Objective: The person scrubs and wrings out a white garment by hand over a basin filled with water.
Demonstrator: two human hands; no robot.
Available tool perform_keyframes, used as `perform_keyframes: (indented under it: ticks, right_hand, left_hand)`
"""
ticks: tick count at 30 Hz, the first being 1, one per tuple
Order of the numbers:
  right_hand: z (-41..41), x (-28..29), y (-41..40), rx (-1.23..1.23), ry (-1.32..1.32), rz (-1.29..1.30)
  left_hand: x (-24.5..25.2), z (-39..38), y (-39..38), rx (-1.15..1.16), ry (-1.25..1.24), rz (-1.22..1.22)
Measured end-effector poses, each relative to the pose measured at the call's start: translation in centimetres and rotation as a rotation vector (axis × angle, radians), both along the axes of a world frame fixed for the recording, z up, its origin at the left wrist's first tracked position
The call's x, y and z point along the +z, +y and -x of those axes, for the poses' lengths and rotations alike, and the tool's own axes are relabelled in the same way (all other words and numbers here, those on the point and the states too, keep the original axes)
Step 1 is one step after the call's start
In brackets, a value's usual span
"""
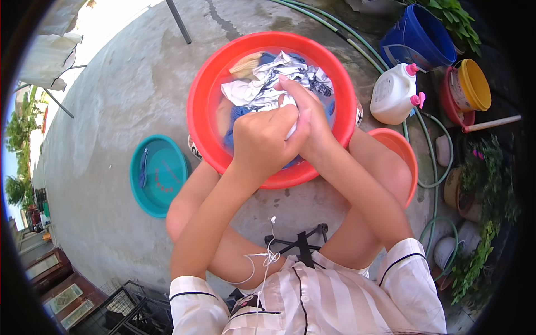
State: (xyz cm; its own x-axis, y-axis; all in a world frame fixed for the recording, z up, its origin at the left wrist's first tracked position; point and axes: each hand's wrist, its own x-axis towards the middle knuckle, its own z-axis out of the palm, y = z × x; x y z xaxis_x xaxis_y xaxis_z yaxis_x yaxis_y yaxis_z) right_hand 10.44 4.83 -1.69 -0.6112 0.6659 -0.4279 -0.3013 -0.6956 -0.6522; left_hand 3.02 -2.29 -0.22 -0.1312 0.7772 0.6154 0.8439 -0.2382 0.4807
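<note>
A large red plastic basin (200,104) with water and wet clothes stands between the knees. My left hand (268,130) is closed in a fist on a white-and-black patterned cloth (274,75), over the basin's near half. Against it, my right hand (307,113) grips the same cloth, its thumb pointing up and the two hands touching. Part of the cloth is hidden inside the hands; the rest lies spread in the basin. Beside it are a pale yellow cloth (246,66) and blue cloth (239,113), partly under the patterned one.
A teal basin (161,178) with a blue item inside stands at left. At right are an orange basin (395,144), a white pump-top jug (391,94), a blue bucket (408,42), a yellow bucket (475,86), a green hose (433,184) and potted plants. White earphones (270,255) hang at the lap.
</note>
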Motion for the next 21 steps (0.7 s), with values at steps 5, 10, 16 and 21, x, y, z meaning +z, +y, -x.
perform_keyframes:
  ticks: [5,10,16,21]
  right_hand:
    - [0.6,1.9,-2.2,-0.046,0.144,0.012]
    - [0.1,0.7,-0.4,-0.058,0.112,0.048]
    - [0.4,-1.1,0.7,-0.048,0.025,-0.18]
    - [0.5,1.6,-0.9,-0.088,0.117,0.029]
  left_hand:
    - [0.0,3.3,0.8,0.257,-0.203,0.11]
    - [-0.2,0.2,0.1,0.09,-0.278,0.061]
    - [-0.1,-0.9,-0.1,-0.035,0.056,0.01]
    - [0.4,3.2,0.8,0.288,-0.057,0.139]
